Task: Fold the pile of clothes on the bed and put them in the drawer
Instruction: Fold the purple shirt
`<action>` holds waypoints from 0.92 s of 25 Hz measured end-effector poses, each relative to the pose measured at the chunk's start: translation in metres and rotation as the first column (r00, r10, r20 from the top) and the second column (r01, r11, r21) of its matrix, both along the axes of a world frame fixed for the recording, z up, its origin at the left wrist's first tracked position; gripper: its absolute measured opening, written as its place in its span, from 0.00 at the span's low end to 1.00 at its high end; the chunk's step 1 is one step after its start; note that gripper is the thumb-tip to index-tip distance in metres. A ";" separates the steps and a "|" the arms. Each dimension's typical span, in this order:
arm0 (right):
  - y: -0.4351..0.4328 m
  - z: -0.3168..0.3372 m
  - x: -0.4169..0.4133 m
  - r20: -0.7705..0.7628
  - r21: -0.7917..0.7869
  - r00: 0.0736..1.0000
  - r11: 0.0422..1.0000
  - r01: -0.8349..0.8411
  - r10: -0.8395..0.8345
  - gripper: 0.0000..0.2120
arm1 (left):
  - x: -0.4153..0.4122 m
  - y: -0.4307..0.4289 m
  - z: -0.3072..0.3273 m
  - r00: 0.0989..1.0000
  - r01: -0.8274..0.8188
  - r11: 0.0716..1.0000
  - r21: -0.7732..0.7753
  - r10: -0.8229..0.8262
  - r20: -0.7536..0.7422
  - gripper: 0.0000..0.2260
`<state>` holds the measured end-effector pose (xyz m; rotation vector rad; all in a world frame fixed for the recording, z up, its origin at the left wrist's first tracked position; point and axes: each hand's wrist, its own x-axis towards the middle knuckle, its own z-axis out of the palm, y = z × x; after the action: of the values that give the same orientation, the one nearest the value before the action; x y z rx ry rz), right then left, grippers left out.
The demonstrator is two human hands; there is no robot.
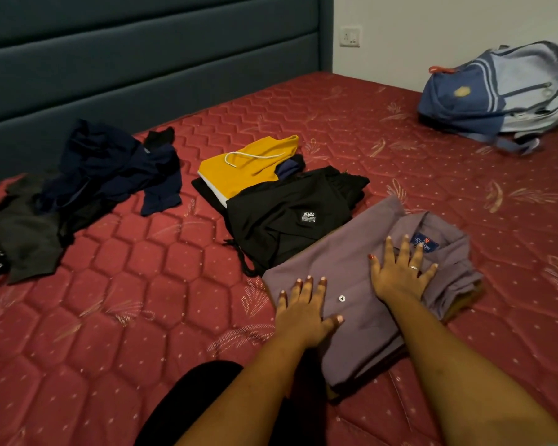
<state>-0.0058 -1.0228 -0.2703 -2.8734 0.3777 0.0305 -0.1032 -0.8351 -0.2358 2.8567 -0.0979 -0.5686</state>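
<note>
A folded mauve shirt (345, 262) with a blue collar label lies on the red quilted mattress (142, 300) in front of me. My left hand (303, 312) presses flat on its near left part, fingers straight. My right hand (400, 275) lies flat near the collar, fingers spread. Behind the shirt sits a folded black garment (281, 220) with a white label, partly under the shirt's edge. Further back are folded yellow shorts (248, 169) with a white drawstring. An unfolded heap of navy clothes (110, 169) and a dark grey garment (23, 233) lie at the left.
A blue and grey backpack (503, 94) rests on the mattress at the far right. A dark padded headboard (142, 59) runs along the back left. A wall socket (350, 36) is on the white wall. My dark-clad knee (200, 400) shows at the bottom.
</note>
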 end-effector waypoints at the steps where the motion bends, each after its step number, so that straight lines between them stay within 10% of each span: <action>1: 0.003 0.003 -0.006 0.098 -0.032 0.994 0.999 -0.043 0.046 0.30 | 0.000 0.009 0.010 1.000 0.007 1.000 0.015 -0.007 0.017 0.37; 4: 0.047 0.014 -0.030 0.358 -0.097 0.908 0.976 -0.197 0.219 0.30 | 0.000 0.065 0.048 0.966 -0.124 0.991 0.042 0.111 0.234 0.35; 10: 0.263 0.082 -0.057 0.412 -0.207 0.632 0.743 -0.637 0.657 0.36 | -0.038 0.258 0.108 0.759 -0.593 0.804 -0.053 0.579 0.296 0.37; 16: 0.466 0.114 -0.076 0.208 -0.219 0.430 0.471 -0.855 0.878 0.32 | -0.130 0.454 0.115 0.462 -0.822 0.547 -0.157 0.803 0.378 0.38; 23: 0.650 0.048 -0.089 -0.126 -0.105 0.364 0.352 -0.930 0.923 0.31 | -0.155 0.579 0.014 0.461 -0.851 0.497 -0.170 0.862 0.212 0.36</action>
<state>-0.0948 -0.3731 -0.2220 -2.7759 -1.3858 0.2763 -0.2583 -0.2560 -0.2218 2.4283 1.2251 0.0670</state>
